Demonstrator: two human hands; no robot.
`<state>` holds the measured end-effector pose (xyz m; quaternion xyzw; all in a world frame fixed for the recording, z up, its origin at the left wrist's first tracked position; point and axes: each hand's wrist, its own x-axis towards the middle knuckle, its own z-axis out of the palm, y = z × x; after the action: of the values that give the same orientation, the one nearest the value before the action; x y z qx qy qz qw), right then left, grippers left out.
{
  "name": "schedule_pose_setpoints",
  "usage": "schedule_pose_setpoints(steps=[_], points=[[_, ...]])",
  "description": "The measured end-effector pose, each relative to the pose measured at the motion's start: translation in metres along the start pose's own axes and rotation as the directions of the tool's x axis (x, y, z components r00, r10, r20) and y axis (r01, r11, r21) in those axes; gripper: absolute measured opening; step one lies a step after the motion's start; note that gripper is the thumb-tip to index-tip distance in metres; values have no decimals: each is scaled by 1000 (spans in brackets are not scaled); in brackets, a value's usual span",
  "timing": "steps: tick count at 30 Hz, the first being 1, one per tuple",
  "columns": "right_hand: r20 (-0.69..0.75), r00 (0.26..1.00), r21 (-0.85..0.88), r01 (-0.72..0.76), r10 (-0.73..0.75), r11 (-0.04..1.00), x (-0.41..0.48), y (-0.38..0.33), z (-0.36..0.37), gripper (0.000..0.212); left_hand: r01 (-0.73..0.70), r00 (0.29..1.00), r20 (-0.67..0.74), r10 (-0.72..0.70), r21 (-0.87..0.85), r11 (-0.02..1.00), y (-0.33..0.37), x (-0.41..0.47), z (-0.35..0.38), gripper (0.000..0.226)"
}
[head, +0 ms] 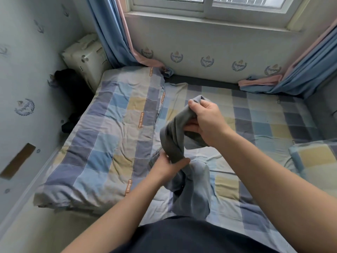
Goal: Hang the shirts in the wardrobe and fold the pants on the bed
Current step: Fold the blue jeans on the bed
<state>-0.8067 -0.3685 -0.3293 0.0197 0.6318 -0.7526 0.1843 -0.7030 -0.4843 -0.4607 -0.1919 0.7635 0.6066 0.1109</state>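
Pants (pixel 173 136) partly hide the fingers of the left hand (pixel 165 168); pillow (pixel 317 157) at 3 o'clock is cut off; dark heap (pixel 73 84) at 10 o'clock unidentifiable.

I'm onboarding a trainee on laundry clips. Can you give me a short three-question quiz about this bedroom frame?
1. True or false: the left hand and the right hand both grip the twisted grey fabric garment.
2. Which hand holds the garment's upper end? A. left B. right
3. Fill in: the blue curtains beside the window have ___ edging.

Key: 1 true; 2 B; 3 pink.
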Motion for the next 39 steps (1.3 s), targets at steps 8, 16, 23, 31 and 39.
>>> schedule_pose_setpoints(steps=[8, 16, 23, 31, 39], points=[[17, 999, 85, -36, 35, 996, 1, -2, -1, 14, 14, 990, -139, -6, 57, 998, -13, 24, -2, 13], [6, 1000, -408, -9, 13, 913, -42, 68, -47, 15, 14, 991, -112, -68, -425, 905, 22, 12, -10, 19], [6, 991, -616, -102, 135, 781, -67, 148, -47, 42, -57, 998, -53, 35, -498, 865, 67, -9, -3, 24], [-132, 991, -543, -42, -36, 839, -39, 115, -64, 13, -86, 996, -31, 82, -525, 847, 64, 5, -23, 17], [-166, 985, -69, 37, -48, 997, -26, 52, -57, 16, 77, 990, 132, -58, -142, 987, -19, -8, 1, 102]])
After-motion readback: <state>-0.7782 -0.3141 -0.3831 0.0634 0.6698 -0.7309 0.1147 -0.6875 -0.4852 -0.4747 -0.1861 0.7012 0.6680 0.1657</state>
